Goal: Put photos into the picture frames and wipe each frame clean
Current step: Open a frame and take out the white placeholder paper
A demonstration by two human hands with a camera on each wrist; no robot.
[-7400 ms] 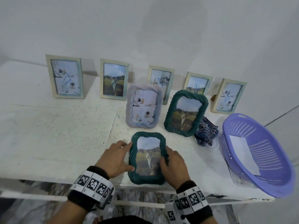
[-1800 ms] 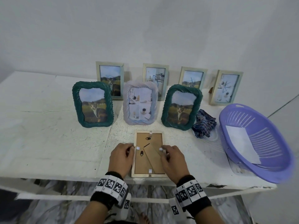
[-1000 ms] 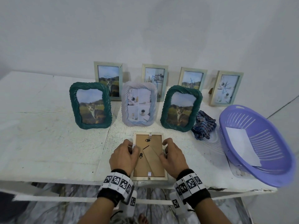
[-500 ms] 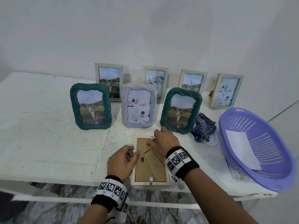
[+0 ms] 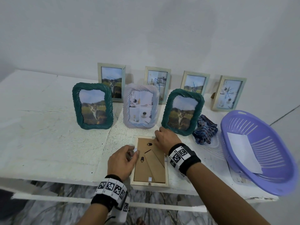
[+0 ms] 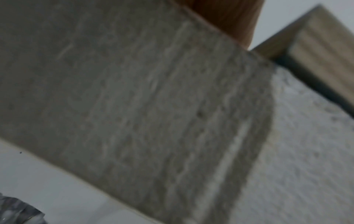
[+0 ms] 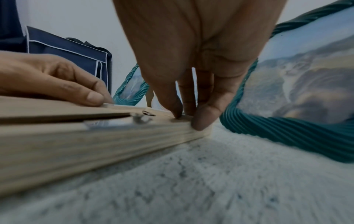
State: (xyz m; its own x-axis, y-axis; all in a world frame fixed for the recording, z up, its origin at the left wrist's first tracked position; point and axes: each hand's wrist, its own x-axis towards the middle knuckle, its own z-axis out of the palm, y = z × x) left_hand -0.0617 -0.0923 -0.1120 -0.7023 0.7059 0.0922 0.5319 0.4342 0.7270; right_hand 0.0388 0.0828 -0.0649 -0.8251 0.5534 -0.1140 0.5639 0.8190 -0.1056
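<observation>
Wooden frame (image 5: 150, 161) is laid face down at the worktop (image 5: 48, 143) front edge. Its far corner is pinched by the right hand (image 5: 165, 140); the left hand (image 5: 121, 161) seems curled on a side clip.

Left hand (image 5: 121, 161) and right hand (image 5: 166, 140) both rest forward, fingers curled downward

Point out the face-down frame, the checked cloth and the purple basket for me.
Face-down frame (image 5: 155, 169), head view, on its brown backing board.
Checked cloth (image 5: 205, 129), head view, middle of the crumpled heap.
Purple basket (image 5: 274, 161), head view, on its slotted inner wall.
</observation>
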